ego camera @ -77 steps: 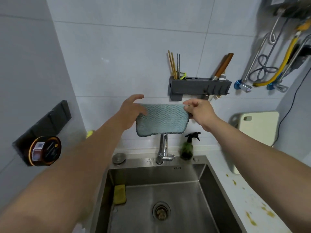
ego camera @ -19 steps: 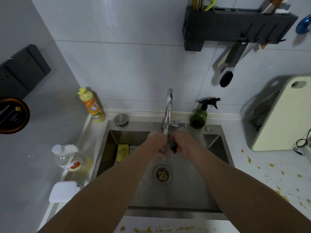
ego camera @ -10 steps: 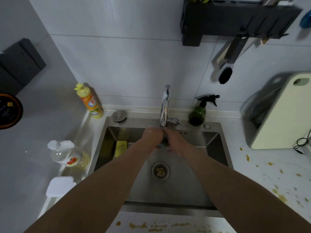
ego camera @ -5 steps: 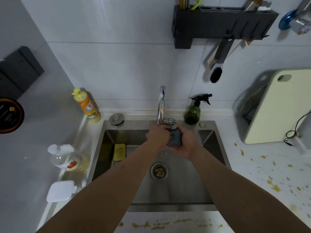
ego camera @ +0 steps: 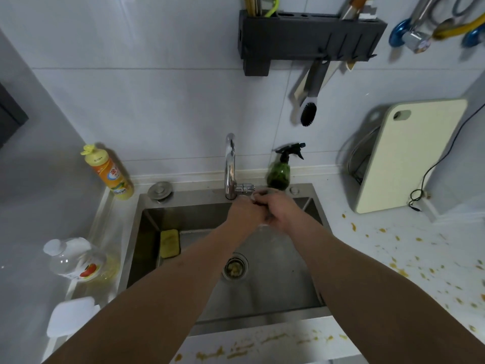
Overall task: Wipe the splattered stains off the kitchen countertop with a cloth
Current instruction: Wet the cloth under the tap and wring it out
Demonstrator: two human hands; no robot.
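1. Presently, both hands are held together over the sink point(ego camera: 147, 232), just in front of the faucet point(ego camera: 230, 164) base.
2. Left hand point(ego camera: 245, 212): fingers curled inward toward the right hand; what they close on is hidden, so its grip cannot be told.
3. Right hand point(ego camera: 279, 210): fingers curled, fingertips close to the faucet's side lever; contact with the lever cannot be confirmed, and its grip cannot be told.
4. Cloth: not visible at this moment; only a blurred patch shows below the joined hands, too indistinct to identify.
5. Countertop point(ego camera: 393, 258): yellow-brown stains point(ego camera: 399, 269) scattered across the surface right of the sink, with more along the front edge strip below the basin.
6. Sink interior: a yellow sponge point(ego camera: 170, 243) lies at the left wall; the drain point(ego camera: 235, 269) sits at centre, holding debris.
7. Left ledge: an orange detergent bottle point(ego camera: 110, 174) stands upright at the back corner; a clear oil bottle point(ego camera: 76, 260) lies nearer.
8. Right of faucet: a green spray bottle point(ego camera: 279, 172) stands against the wall; a cream cutting board point(ego camera: 404, 156) leans further right.
9. Wall: a dark rack point(ego camera: 301, 38) carries a hanging brush point(ego camera: 308, 111).
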